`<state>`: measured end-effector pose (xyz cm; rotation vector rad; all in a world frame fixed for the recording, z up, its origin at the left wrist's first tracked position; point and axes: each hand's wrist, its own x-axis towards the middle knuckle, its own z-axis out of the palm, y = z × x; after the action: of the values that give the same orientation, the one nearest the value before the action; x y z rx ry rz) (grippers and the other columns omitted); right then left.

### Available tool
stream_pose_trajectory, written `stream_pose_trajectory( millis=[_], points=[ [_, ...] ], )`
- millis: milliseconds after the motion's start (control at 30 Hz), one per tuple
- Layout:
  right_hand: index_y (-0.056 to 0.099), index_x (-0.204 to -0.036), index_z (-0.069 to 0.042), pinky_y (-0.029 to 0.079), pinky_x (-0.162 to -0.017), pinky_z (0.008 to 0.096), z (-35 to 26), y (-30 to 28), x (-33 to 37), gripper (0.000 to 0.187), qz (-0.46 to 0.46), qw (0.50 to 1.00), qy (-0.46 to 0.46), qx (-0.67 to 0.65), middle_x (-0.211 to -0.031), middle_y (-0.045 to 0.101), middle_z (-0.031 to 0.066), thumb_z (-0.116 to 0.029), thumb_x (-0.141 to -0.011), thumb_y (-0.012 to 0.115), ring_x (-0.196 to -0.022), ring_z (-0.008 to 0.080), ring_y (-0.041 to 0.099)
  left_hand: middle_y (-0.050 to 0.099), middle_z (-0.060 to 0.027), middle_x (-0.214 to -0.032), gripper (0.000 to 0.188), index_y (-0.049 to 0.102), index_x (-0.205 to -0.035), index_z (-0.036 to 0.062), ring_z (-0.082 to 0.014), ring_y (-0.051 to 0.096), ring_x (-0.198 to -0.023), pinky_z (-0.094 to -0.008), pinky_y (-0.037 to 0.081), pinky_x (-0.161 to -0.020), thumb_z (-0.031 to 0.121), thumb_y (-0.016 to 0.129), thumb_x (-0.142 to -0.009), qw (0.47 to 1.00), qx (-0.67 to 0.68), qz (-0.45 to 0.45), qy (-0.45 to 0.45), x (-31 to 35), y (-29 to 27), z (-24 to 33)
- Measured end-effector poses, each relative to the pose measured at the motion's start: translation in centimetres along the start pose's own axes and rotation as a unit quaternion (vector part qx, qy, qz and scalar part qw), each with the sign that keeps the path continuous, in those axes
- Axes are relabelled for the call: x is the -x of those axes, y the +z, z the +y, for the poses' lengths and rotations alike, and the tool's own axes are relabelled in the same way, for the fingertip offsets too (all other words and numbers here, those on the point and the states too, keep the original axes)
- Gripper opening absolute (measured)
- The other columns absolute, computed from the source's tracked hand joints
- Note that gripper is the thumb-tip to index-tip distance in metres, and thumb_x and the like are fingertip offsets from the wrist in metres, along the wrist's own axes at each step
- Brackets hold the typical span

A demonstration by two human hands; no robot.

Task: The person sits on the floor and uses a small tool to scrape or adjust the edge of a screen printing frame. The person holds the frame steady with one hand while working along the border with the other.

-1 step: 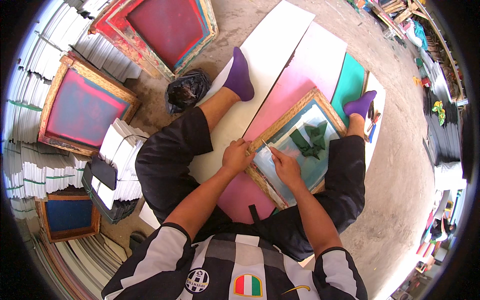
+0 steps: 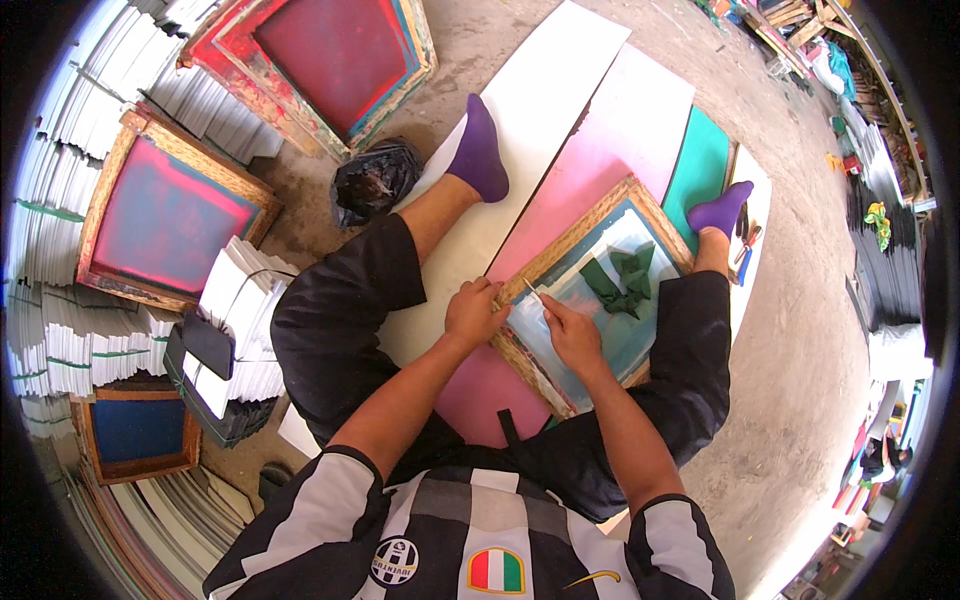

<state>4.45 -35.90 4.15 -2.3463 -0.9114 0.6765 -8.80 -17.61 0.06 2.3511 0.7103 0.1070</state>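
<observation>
A wooden screen-printing frame [image 2: 578, 232] lies tilted between my legs, its mesh pale blue and white. Crumpled dark green strips [image 2: 622, 280] rest on the mesh. My left hand [image 2: 474, 314] is closed at the frame's left corner, fingertips pinched against the wood. My right hand [image 2: 574, 338], over the mesh, grips a thin pale stick-like tool [image 2: 531, 288] whose tip points toward the left fingertips. The lower part of that tool is hidden in the fist, so its exact kind does not show.
White, pink [image 2: 622, 125] and green boards [image 2: 703, 150] lie beneath the frame and my feet. Small hand tools [image 2: 747, 248] lie by my right foot. Other screen frames [image 2: 170, 215] lean at left near stacked white sheets [image 2: 235, 325] and a black plastic bag [image 2: 375, 180].
</observation>
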Motion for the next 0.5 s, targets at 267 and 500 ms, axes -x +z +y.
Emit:
stream_pose_trajectory(
  millis=[267, 500],
  points=[
    [0.067, -0.138, -0.026, 0.055, -0.077, 0.0554, 0.5, 0.5, -0.2, 0.036, 0.021, 0.999, -0.030, -0.002, -0.095, 0.073, 0.0241, -0.032, -0.103, 0.059, -0.088, 0.0465, 0.070, 0.067, -0.0145, -0.116, 0.050, 0.073, -0.123, 0.0057, -0.0365, 0.064, -0.110, -0.0463, 0.054, -0.096, 0.036, 0.079, -0.084, 1.000, -0.004, -0.010, -0.013, -0.2, -0.1, 0.0],
    [0.064, -0.142, -0.026, 0.055, -0.076, 0.0564, -2.5, -0.9, -0.2, 0.039, -0.044, 0.989, 0.011, 0.137, -0.091, 0.072, 0.0244, -0.031, -0.104, 0.057, -0.087, 0.0465, 0.071, 0.067, -0.0097, -0.113, 0.048, 0.071, -0.126, 0.0070, -0.0326, 0.063, -0.106, -0.0446, 0.054, -0.092, 0.031, 0.078, -0.086, 1.000, -0.010, -0.003, 0.000, -0.1, 0.1, -0.2]
  ],
)
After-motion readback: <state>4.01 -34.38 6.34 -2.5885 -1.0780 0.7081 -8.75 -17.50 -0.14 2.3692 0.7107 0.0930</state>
